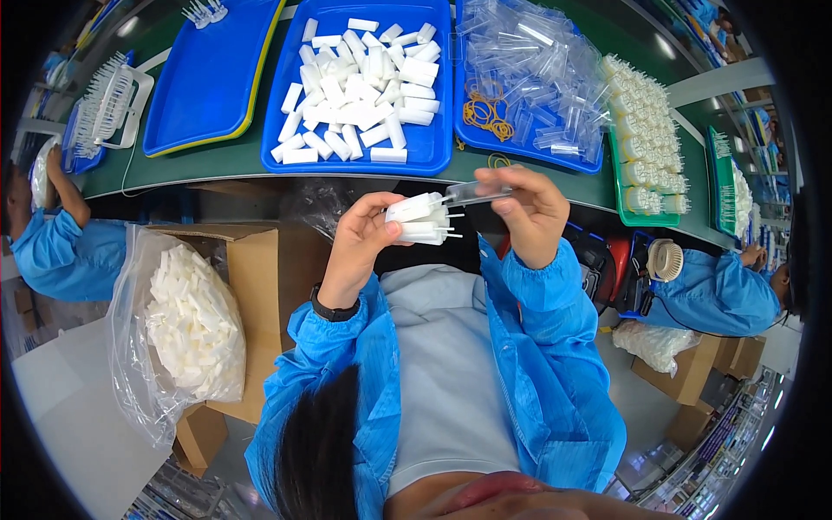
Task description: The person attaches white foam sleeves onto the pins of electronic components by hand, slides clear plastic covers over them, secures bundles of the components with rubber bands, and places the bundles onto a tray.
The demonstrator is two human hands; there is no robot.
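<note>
Both hands closed on small plastic parts, above the green worktop (217, 160) edge.
Left hand (364, 234) grips a bundle of white sticks (420, 218); right hand (529, 208) pinches a clear sleeve (472, 192) touching the bundle. More sticks fill the blue tray (438, 104).

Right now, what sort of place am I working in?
Probably a factory assembly line: blue trays of white plastic parts along a green bench, clear sleeves heaped nearby, and seated co-workers in blue smocks on both sides.
</note>
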